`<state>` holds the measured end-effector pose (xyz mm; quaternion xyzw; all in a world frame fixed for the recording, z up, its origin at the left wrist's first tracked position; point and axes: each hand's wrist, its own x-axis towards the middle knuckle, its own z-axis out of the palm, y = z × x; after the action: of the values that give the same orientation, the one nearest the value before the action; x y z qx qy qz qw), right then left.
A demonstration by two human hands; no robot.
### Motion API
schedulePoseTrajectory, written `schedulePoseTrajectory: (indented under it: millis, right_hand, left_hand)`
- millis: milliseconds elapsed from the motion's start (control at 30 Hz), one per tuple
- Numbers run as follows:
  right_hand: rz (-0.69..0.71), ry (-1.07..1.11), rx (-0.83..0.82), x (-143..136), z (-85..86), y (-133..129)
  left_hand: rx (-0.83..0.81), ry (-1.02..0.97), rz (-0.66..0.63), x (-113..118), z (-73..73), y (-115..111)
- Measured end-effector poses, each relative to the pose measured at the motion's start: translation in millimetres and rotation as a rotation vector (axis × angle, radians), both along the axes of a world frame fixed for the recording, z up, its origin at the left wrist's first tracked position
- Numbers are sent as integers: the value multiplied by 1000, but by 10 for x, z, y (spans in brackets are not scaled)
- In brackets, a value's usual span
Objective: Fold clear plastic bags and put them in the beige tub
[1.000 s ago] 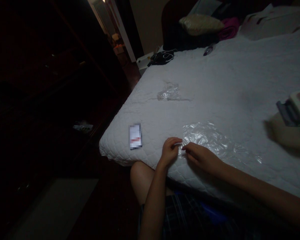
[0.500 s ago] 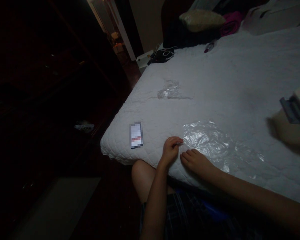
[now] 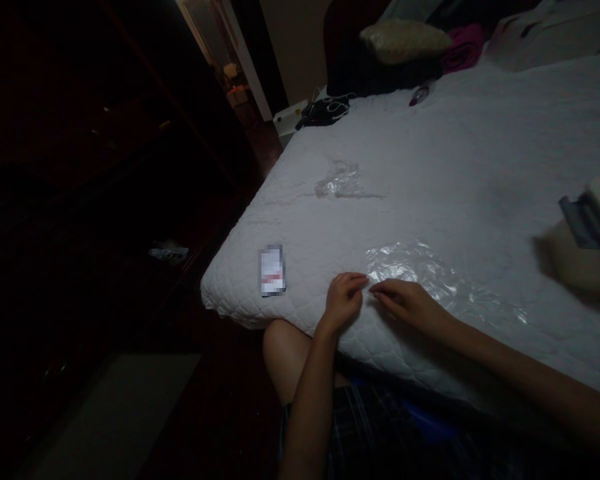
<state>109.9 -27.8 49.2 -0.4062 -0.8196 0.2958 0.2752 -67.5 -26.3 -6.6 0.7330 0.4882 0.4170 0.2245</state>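
Observation:
A clear, crinkled plastic bag [image 3: 405, 263] lies flat on the white quilted bedding close to the bed's edge. At its left corner, my left hand [image 3: 344, 298] has thumb and fingers closed together on the film. Facing it from the right, my right hand [image 3: 414, 305] pinches the same corner between thumb and forefinger. Only a small gap parts the two sets of fingertips. My right hand and forearm cover the lower part of the bag. The exact fold of film between the fingers is too small to make out.
A phone [image 3: 272, 271] with a blurred screen lies left of my hands. Another crumpled clear plastic piece [image 3: 339, 180] is farther up the bed. At the right stands a pale container [image 3: 570, 260] with a dark clip. A pillow-like bundle [image 3: 405, 40] and dark cables [image 3: 325, 112] sit at the back.
My right hand has turned and lifted slightly, from fingers curled down on the bag's lower edge to a pinch at its corner. My left hand has hardly moved.

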Motion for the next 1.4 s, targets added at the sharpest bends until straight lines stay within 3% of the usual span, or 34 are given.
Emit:
schedulePoseTrajectory:
  millis: [200,433,733,933,1167,1267,1400]
  right_hand:
    - [-131,273,-299,110,19,152]
    - [-309,350,-363,216,-13,164]
    - [-497,497,-414,243,-93,139]
    - [-542,372,-349,284,-98,149]
    - [-501,-47,-43,402,-104,172]
    - [-425,-135,84,399,-74,184]
    - [-275,-178,80,368,-74,211]
  left_hand:
    - [-17,159,41,54,64,0]
    - [194,220,155,129,9,-70]
    - [356,452,-15,194,-1,-112]
    - [363,456,-82,199,-20,-73]
    - [397,480,-69,205,-63,-53]
    - [446,508,-49,205,-72,-47]
    - [453,543,-48,200,-59,-50]
